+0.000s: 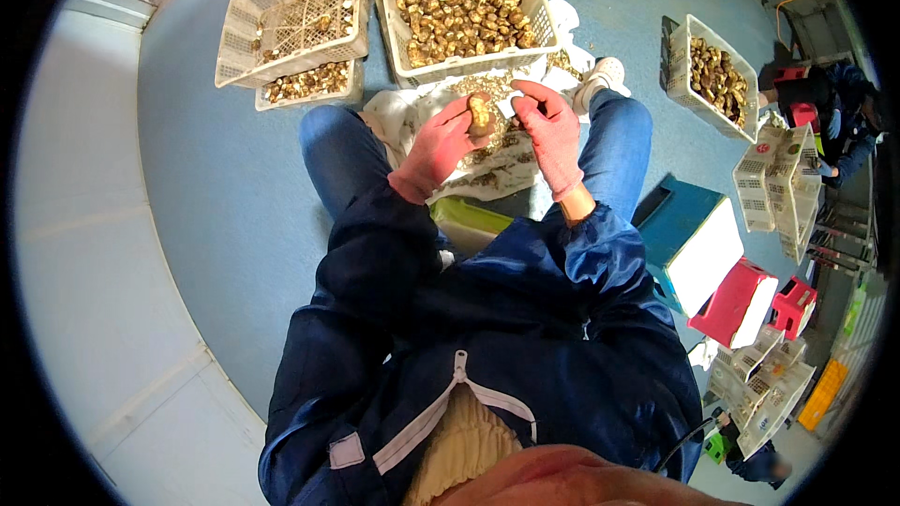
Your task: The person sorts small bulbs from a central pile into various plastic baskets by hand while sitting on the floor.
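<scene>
My left hand (441,145), in a pink knit glove, is closed on a brown-and-cream mushroom (480,112) between thumb and fingers. Close beside it, my right hand (551,133), gloved the same way, has its thumb and forefinger pinched together. A small bright white piece shows at those fingertips, but its kind is unclear. Both hands hang above a white cloth (492,186) between my knees, strewn with small pale and brown scraps. Just beyond it, a white plastic crate (459,61) holds a heap of similar mushrooms.
At the far left, another white crate (281,14) sits tilted over a tray of mushrooms (314,84). A third mushroom crate (717,84) stands on the right. Blue (680,234) and pink stools (731,300) are right of my leg. Other people work at the right edge beside stacked crates.
</scene>
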{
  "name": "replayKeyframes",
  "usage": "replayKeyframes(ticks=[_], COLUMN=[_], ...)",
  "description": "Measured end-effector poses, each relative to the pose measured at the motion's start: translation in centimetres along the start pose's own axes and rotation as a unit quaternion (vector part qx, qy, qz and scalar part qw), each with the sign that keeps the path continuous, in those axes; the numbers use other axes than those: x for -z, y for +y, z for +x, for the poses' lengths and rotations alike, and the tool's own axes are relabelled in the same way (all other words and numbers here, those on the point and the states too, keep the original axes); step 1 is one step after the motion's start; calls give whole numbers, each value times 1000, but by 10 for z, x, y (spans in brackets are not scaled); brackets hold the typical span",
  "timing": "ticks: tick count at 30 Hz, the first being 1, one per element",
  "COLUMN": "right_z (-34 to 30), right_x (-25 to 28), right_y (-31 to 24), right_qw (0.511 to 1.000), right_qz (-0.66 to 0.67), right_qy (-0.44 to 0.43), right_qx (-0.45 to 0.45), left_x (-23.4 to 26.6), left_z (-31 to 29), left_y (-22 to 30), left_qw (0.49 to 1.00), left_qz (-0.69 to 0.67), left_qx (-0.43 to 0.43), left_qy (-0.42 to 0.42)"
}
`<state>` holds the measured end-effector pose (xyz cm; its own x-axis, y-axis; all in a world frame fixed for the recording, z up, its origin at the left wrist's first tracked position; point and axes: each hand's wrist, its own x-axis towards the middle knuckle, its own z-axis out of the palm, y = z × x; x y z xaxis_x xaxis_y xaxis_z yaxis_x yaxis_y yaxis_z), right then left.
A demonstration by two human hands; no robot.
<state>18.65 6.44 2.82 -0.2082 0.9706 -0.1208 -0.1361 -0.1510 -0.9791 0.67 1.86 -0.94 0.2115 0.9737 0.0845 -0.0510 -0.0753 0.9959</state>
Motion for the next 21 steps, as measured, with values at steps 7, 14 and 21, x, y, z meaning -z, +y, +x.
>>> replayKeyframes(ticks=[7,14,21], right_z=[6,11,17], right_x=[-7,-6,-3], right_y=[3,-9,-11], right_qw=[979,957,930], right_qz=[-195,-265,-314], right_qy=[-23,-44,-105], right_qx=[62,107,159], left_x=[-8,1,-6], left_z=[5,-4,-1], left_y=[34,9,22], left_qw=[982,979,969], left_qz=[150,-111,-127], left_qx=[107,163,203], left_qy=[51,54,59])
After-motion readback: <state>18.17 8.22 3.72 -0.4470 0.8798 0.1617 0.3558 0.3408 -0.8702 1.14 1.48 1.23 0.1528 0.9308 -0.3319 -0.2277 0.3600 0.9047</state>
